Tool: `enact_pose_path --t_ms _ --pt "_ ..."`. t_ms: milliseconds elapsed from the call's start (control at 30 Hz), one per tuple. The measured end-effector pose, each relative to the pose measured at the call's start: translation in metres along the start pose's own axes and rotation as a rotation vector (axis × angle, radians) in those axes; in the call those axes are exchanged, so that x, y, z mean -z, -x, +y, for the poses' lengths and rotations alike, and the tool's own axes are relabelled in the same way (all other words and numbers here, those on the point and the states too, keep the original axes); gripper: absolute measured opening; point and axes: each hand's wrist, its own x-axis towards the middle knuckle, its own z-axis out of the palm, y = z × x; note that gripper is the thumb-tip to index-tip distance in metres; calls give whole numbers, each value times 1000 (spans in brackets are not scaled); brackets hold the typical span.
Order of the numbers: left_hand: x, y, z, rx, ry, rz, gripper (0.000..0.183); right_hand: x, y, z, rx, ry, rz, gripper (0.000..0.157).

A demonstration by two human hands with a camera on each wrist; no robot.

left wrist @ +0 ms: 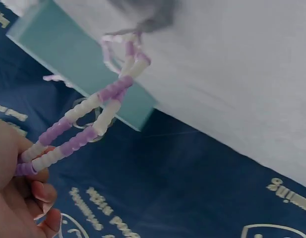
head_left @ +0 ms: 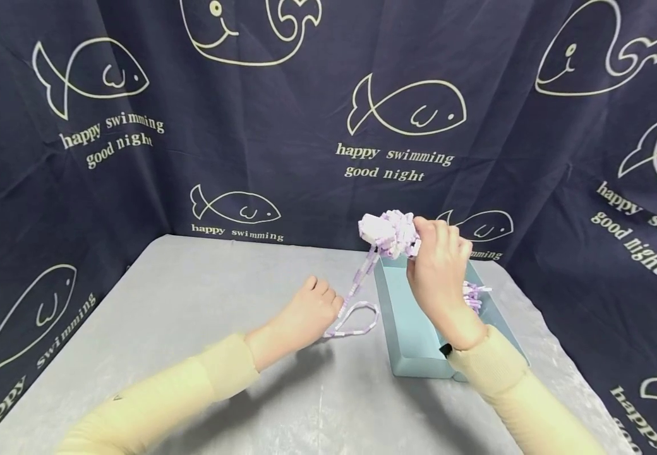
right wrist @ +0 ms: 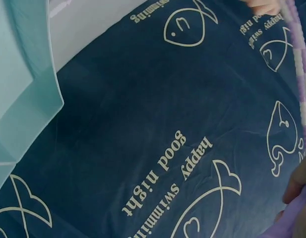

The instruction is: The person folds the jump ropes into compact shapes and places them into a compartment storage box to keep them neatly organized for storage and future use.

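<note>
A beaded jump rope (head_left: pixel 390 234) with purple and white ridged segments hangs between my two hands. My right hand (head_left: pixel 442 265) grips its gathered bundle, raised over the far left side of a light blue box (head_left: pixel 422 366). Lower and to the left, my left hand (head_left: pixel 306 316) holds the doubled strand, its fingers curled round it in the left wrist view. A loop of the strand (head_left: pixel 376 316) dangles beside that hand, left of the box. A smooth purple part (right wrist: pixel 291 215) shows by the right fingers in the right wrist view.
More purple and white pieces (head_left: pixel 474 296) lie in the right side of the box, partly hidden by my right forearm. The box stands on a grey-white table (head_left: pixel 220 272). Dark blue printed curtains (head_left: pixel 283 139) enclose the table at the back and sides.
</note>
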Motion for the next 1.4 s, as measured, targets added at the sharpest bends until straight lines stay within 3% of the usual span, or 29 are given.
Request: enact_pose_path --t_ms 133,333,567,800,933,1100,1400 --pt "17 -2 9 -42 -5 21 8 -9 0 2 -19 80 -13 53" --pt "35 -3 20 -73 -2 25 9 -26 6 5 2 186 39 24" --pt "52 -13 26 -91 -10 144 22 -36 15 4 23 267 -4 18" --pt "73 -27 14 -49 -114 146 19 -40 26 5 111 328 -88 25" --pt "81 -34 4 -18 -124 173 21 -42 32 5 170 352 -135 30" --pt "84 -40 -4 3 -101 201 21 -46 37 0 223 339 -110 27" --pt "85 -52 -26 70 -126 262 20 -45 45 -13 461 231 -75 16"
